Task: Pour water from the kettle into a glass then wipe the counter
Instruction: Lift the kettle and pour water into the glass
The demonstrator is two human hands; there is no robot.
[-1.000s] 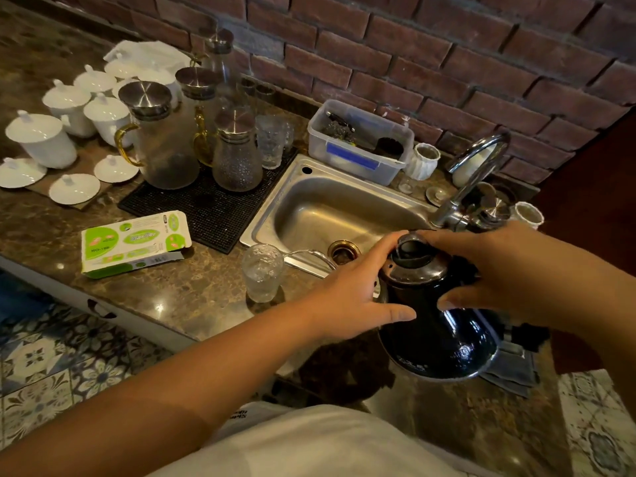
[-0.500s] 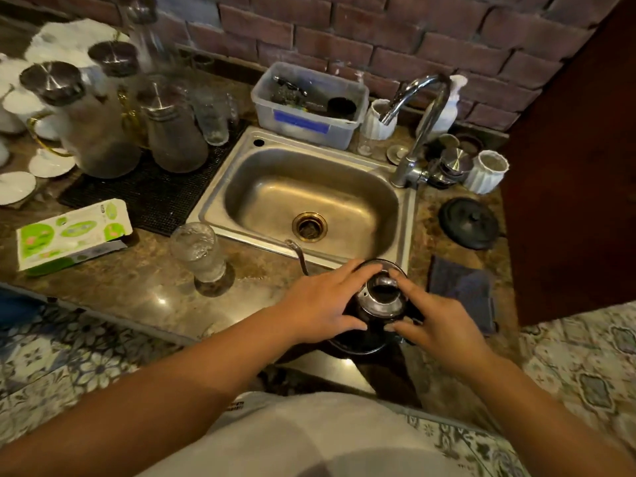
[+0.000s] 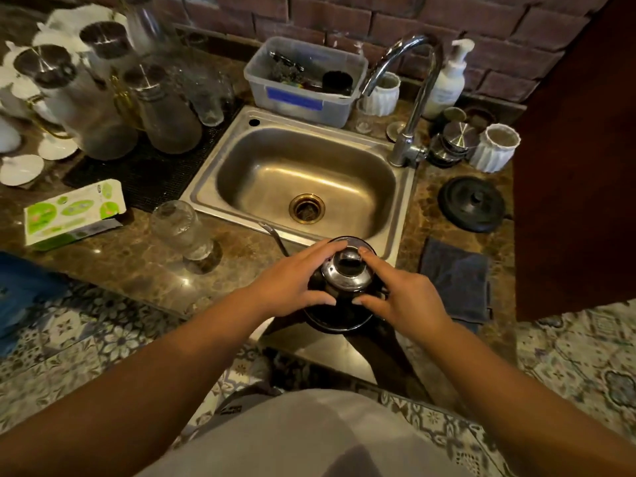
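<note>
Black kettle (image 3: 339,313) standing on the brown marble worktop (image 3: 137,266) at its front edge, just in front of the steel sink (image 3: 303,187), thin gooseneck spout (image 3: 273,235) reaching up and left toward the sink rim. Left hand (image 3: 292,287) cupped round the kettle's left shoulder, fingers spread and curled half closed, index fingertip up on the edge of the shiny lid (image 3: 347,271), thumb lower against the black body. Right hand (image 3: 399,297) mirrored on the right side, likewise half closed, forefinger touching the lid beside its knob, thumb low on the body. Kettle gripped between the two, upright. Ribbed drinking glass (image 3: 184,232) to the left on the worktop, well apart from the kettle, near the sink's front left corner; any contents too blurred to judge. Green and white tissue box (image 3: 74,215) further left. Dark grey cloth (image 3: 456,284) lying flat on the worktop just right of the kettle, close by the right hand but not touched. Round black kettle base (image 3: 473,203) behind the cloth, right of the sink. Chrome tap (image 3: 413,101) at the sink's right rear corner, clear plastic tub (image 3: 303,94) behind the basin, glass jugs (image 3: 103,108) with metal lids on a black mat at upper left. Brick wall (image 3: 344,18) behind everything.
</note>
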